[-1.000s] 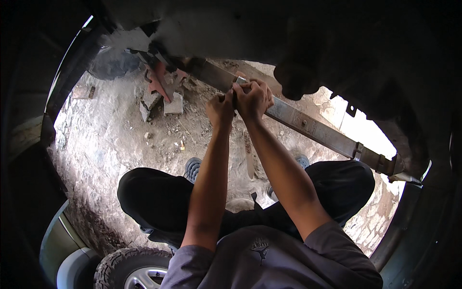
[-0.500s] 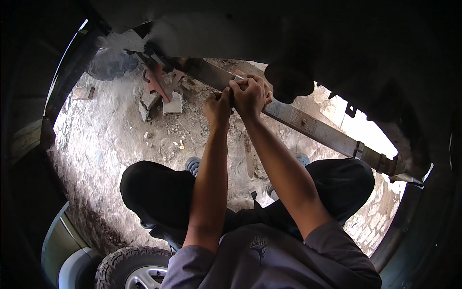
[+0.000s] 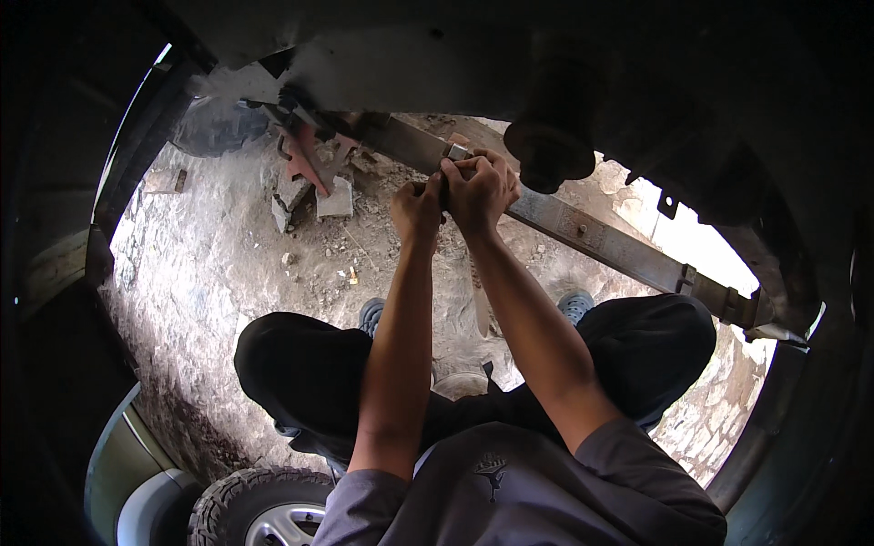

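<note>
A long, flat leaf spring (image 3: 601,241) runs slantwise beneath the dark vehicle body, from the upper left to the right. Against its near edge my two hands work close together. My left hand (image 3: 417,211) is closed, thumb up, pressed around a small dark piece that is mostly hidden between the hands. Just right of it, my right hand (image 3: 478,191) is curled with its thumb and fingers at the same spot, its farther fingers by the spring. A small shiny metal block (image 3: 457,152) shows just beyond the right fingertips, on the spring.
Overhead hangs a dark, rounded bump stop (image 3: 549,150). A reddish jack stand (image 3: 303,159) and broken concrete blocks (image 3: 335,197) stand on the dirt floor at far left. A tire (image 3: 259,500) lies near left. A spring clamp (image 3: 685,278) sits to the right.
The whole view has shifted slightly, with the surroundings a little farther right. Both hands stay at the same place on the spring; the shiny block shows more plainly beyond the right fingers.
</note>
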The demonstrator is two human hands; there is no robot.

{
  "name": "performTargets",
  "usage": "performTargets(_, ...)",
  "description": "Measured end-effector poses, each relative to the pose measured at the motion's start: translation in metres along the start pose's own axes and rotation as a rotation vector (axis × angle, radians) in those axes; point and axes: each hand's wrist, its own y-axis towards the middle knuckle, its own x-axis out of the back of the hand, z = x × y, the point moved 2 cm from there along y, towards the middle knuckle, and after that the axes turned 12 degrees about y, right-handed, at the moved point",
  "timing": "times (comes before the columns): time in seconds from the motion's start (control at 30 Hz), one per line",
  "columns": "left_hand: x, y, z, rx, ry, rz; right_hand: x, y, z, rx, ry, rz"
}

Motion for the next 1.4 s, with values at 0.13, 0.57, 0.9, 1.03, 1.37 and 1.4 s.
performTargets(0.13, -0.004, 0.005, -0.006, -0.052, 0.054, -0.02, -0.006, 0.013, -0.003, -0.086, -0.087, 0.016)
performTargets(0.57, -0.002, -0.002, -0.002, -0.026, 0.026, 0.003, 0.003, 0.007, -0.002, -0.073, -0.035, 0.074)
performTargets(0.9, -0.006, -0.002, -0.005, -0.021, -0.052, -0.01, 0.008, 0.003, 0.006, -0.021, -0.007, 0.054)
performTargets(1.03, -0.01, 0.002, 0.001, -0.067, -0.023, -0.025, 0.006, 0.01, 0.003, -0.095, -0.035, 0.095)
performTargets(1.37, -0.012, -0.006, 0.003, -0.038, 0.085, -0.034, 0.003, 0.013, -0.013, -0.023, -0.028, 0.054)
performTargets(1.4, -0.013, -0.004, 0.004, -0.042, 0.09, -0.046, 0.004, 0.011, -0.014, -0.022, -0.024, 0.057)
